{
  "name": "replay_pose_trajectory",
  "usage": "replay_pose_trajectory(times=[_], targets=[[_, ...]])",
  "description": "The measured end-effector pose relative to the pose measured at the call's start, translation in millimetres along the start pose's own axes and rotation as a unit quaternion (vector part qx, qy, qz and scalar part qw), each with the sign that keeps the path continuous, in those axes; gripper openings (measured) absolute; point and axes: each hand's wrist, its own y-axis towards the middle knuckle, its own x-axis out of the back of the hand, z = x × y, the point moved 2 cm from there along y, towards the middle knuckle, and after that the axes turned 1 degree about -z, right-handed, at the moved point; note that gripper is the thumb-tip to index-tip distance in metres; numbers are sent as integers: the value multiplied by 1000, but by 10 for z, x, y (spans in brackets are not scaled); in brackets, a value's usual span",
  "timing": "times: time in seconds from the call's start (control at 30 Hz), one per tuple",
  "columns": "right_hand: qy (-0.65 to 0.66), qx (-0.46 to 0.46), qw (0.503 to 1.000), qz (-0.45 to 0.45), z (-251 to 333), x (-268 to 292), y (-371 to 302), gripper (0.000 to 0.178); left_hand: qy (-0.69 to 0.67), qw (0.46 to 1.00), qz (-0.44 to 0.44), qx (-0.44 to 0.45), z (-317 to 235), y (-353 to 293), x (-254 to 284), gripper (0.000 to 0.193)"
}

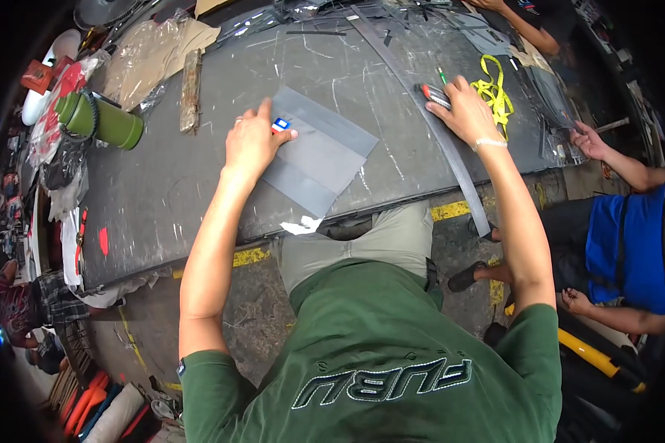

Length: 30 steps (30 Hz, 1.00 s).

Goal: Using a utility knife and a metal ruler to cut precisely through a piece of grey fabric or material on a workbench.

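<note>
Two bare hands: both lie over the dark tabletop [166, 188], well apart, with the grey sheet nearer to the left one.
Left hand [247, 145]: rests over the left part of the sheet, fingers pointing toward its far left corner, thumb spread inward across it; whether the fingers clamp the small blue-and-white piece or merely press beside it, one cannot tell.
Blue-and-white piece [281, 124]: small, with a red end, just beside the left thumb and above the sheet.
Grey sheet [316, 151]: flat and set at a slant, with a paler band across it; most of it extends to the right of the left hand and toward the wearer, its near corner close to the table's front edge.
White scrap [301, 226]: at the sheet's near corner.
Right hand [467, 112]: fingers and thumb together around the red-and-black tool [434, 94], which points away to the left, well apart from the sheet.
Long grey strip [462, 181]: passes beneath the tool and beside the right hand, its near end projecting past the table edge.
Yellow tape [503, 108]: loosely looped, just right of the right hand.
Green bottle [114, 124]: on its side, at the left.
Wooden stick [191, 92]: between bottle and sheet.
</note>
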Motion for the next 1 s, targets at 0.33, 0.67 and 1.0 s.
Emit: replay_pose_trajectory(times=[0.33, 0.67, 1.0], targets=[[356, -38, 929, 92, 1574, -119, 211, 34, -429, 880, 205, 0, 218, 313, -44, 66], [327, -9, 945, -29, 1773, -552, -36, 46, -515, 770, 370, -62, 63, 693, -174, 47], [330, -5, 939, -97, 1862, -519, -56, 29, -555, 759, 329, -86, 100, 607, -202, 49]])
